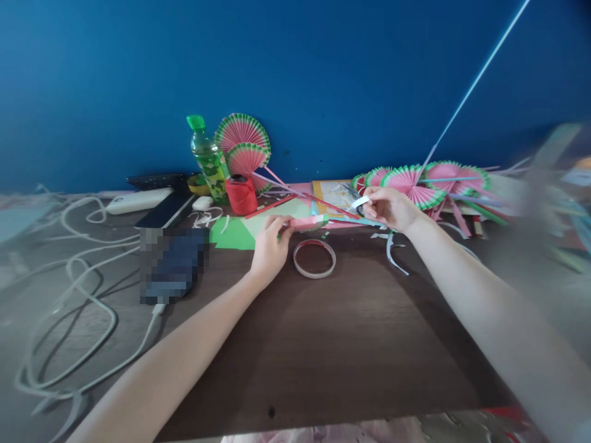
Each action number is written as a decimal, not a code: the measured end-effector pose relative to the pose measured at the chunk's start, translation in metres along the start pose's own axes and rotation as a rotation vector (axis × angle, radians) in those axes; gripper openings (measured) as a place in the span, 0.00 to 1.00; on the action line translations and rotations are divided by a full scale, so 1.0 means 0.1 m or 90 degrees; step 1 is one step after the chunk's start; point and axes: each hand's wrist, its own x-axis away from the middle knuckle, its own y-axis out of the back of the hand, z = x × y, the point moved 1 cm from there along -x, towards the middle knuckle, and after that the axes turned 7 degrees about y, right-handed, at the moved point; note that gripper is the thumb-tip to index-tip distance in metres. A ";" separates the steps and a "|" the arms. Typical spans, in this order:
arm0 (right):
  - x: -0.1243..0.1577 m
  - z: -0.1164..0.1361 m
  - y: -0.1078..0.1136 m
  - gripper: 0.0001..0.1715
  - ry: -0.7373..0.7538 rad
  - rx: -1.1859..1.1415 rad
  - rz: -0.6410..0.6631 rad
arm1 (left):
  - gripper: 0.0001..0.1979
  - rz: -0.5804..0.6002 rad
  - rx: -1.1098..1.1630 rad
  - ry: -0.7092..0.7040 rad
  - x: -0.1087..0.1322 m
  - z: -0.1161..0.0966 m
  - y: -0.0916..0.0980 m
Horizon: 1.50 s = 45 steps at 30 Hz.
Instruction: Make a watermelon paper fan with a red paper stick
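My left hand (273,241) is closed on one end of a folded pink paper strip (307,223) with a green and white tip pointing right. My right hand (385,208) pinches a small white piece (360,201), to the right of the strip and apart from it. Just below the strip, a roll of tape (314,258) lies flat on the dark table (323,344). Green paper sheets (231,234) lie to the left of my left hand. Behind my right hand, several pleated pink and green fans (415,184) are piled.
A green-capped bottle (209,160), a red cup-like object (241,195) and upright fans (247,138) stand against the blue wall (295,80). At the left are a phone (175,264), a white power bank (138,201) and looped cables (99,295). Paper scraps (394,255) lie at right.
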 end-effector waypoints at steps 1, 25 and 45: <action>0.00 -0.02 0.02 0.07 -0.008 0.057 0.001 | 0.05 0.002 -0.003 -0.002 0.00 0.00 0.00; 0.08 0.19 -0.79 0.04 0.412 0.646 0.174 | 0.06 -0.004 0.004 -0.021 0.03 -0.02 -0.03; 0.04 0.10 -0.75 0.04 0.306 0.568 0.117 | 0.05 0.012 0.000 -0.038 0.03 -0.03 -0.02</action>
